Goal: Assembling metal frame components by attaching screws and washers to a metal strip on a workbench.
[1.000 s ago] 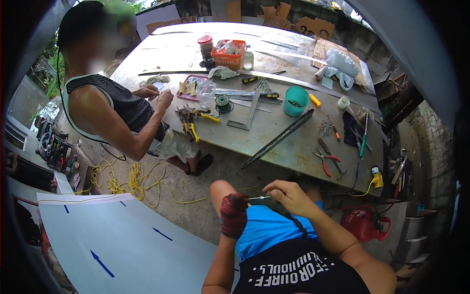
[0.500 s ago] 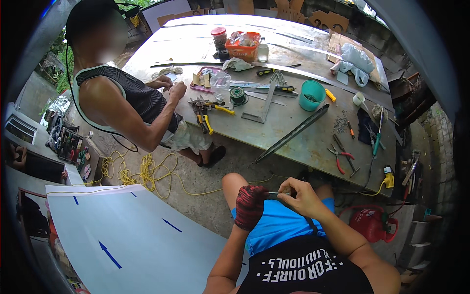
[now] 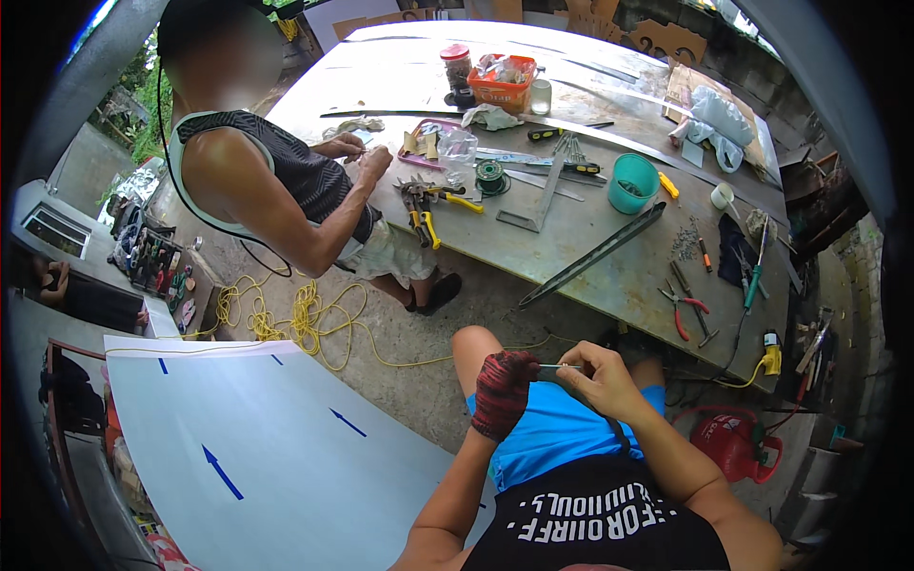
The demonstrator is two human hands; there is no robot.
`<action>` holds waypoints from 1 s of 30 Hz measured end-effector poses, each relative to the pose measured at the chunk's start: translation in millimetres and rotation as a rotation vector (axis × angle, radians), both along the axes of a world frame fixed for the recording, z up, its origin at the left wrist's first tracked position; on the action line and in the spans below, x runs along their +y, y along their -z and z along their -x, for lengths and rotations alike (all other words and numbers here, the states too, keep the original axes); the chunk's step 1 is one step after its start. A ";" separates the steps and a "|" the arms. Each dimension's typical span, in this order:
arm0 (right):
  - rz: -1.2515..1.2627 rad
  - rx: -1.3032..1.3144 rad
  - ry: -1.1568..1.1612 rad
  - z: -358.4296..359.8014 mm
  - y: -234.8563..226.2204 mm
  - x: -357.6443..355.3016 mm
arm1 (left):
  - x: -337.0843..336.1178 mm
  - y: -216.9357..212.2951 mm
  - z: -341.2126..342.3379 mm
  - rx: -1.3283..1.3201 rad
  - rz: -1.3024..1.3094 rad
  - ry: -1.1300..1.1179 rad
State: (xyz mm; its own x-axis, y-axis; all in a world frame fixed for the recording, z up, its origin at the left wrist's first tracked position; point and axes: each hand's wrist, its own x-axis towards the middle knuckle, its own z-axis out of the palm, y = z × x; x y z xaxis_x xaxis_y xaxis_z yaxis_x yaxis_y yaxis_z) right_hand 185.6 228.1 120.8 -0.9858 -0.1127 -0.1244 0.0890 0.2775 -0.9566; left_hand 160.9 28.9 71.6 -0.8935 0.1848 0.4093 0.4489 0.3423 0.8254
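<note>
Two hands join on one thin rod, lower centre of the frame

The left hand (image 3: 505,394), in a red-and-black knit glove, is closed in a fist around one end of the thin rod (image 3: 550,366); the bare right hand (image 3: 606,381) pinches the other end between thumb and fingers. Only a short pale length shows between them, held above the blue shorts (image 3: 547,423) and clear of the bench (image 3: 619,287). The step in hand looks like fine two-handed handling of the rod; whether it is being turned or pulled cannot be told. From this pose, the next move seems to call for a firm left fist and small right fingertip adjustments.

Several containers stand on the bench. Right of upper centre, a turquoise tub (image 3: 633,183) has dark contents too small to identify. At the top, an orange tub (image 3: 499,92) holds crumpled clear plastic, beside a red-lidded jar (image 3: 456,67) with something brown inside and a glass jar (image 3: 541,97) whose contents are unclear. Left of these, a pink tray (image 3: 411,158) carries cardboard pieces.
</note>
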 end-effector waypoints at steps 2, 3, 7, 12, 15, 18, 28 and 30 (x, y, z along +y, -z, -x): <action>0.011 0.026 0.011 0.0 0.9 0.3 | 1.0 -0.1 1.4 -0.083 -0.065 0.033; 0.021 0.051 0.023 0.3 0.7 0.3 | 0.4 -1.9 2.6 -0.083 -0.062 0.026; 0.039 -0.065 -0.020 1.2 -3.5 4.5 | 2.1 -19.5 10.5 -0.049 0.015 0.138; 0.104 -0.149 0.072 -4.3 7.7 7.5 | 6.1 -36.2 29.4 0.063 0.240 0.170; 0.073 -0.078 0.095 -7.6 21.6 14.6 | 19.4 -113.2 39.9 0.354 0.272 0.189; -0.014 -0.051 0.057 -4.4 39.6 21.1 | 41.5 -191.2 35.1 0.563 0.243 0.543; -0.091 0.014 0.048 -12.8 27.3 21.4 | 50.4 -179.2 26.0 0.259 0.258 0.592; -0.075 0.007 0.079 -12.4 28.6 20.8 | 55.7 -176.2 25.9 0.201 0.271 0.612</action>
State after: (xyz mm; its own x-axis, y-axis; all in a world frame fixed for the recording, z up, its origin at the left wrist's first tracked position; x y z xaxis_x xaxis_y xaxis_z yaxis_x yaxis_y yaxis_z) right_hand 198.0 248.9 92.2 -0.9921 -0.0250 -0.1229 0.1071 0.3406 -0.9341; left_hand 135.0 84.6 247.9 -0.5077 0.7501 0.4238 0.7618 0.1611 0.6274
